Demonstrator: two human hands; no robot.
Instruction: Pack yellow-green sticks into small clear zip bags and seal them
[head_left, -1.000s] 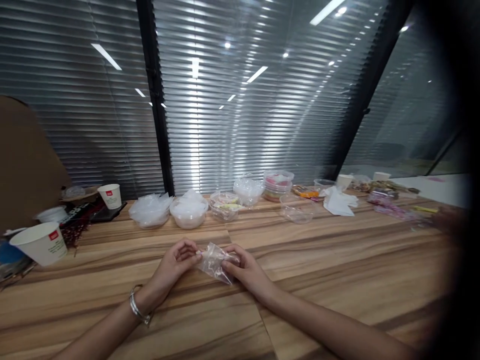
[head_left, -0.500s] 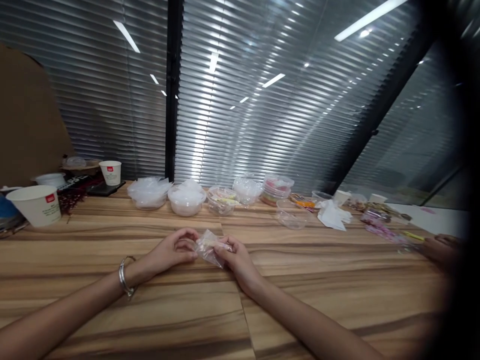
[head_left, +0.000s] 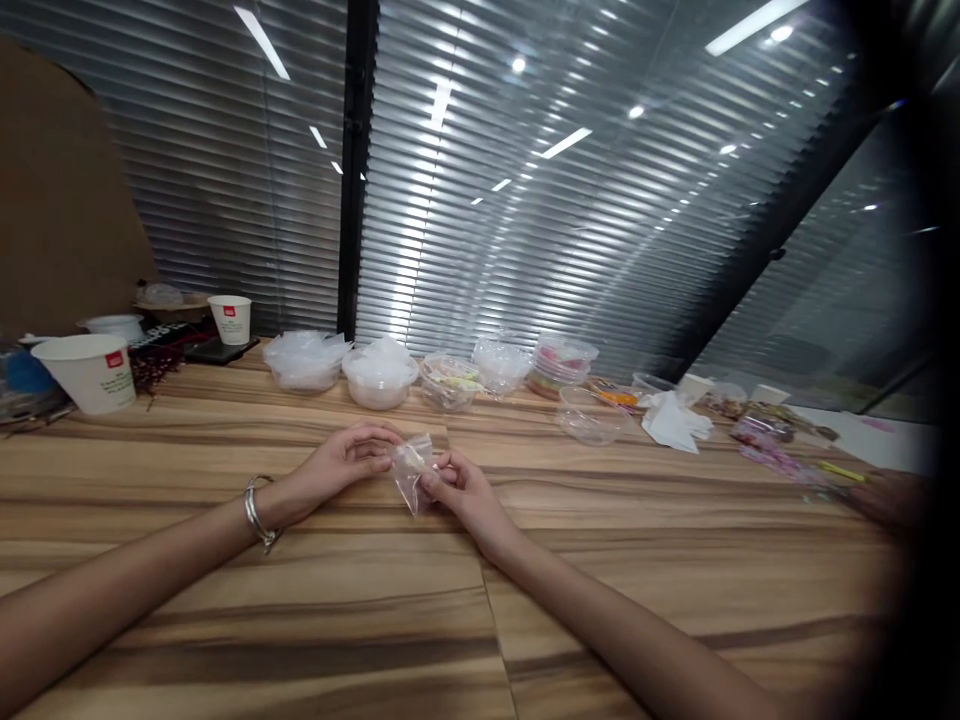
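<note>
A small clear plastic bag (head_left: 413, 470) with something pale inside is held up just above the wood-grain table (head_left: 300, 640). My left hand (head_left: 341, 468), with a silver bangle on the wrist, pinches the bag's left edge between thumb and fingers. From the other side my right hand (head_left: 465, 497) grips the bag, its thumb and fingertips closed on the lower right part. What the bag contains is too small to make out.
Behind the hands stand plastic bowls (head_left: 380, 375), a stack of lidded tubs (head_left: 561, 362), a clear container (head_left: 589, 418) and white tissue (head_left: 675, 420). Paper cups (head_left: 88, 372) are at left. Another person's hand (head_left: 892, 498) is at far right.
The bag has turned more upright between my hands, its corner now pointing down. My left fingers have closed in on its edge. The view has tilted slightly, shifting the table items up.
</note>
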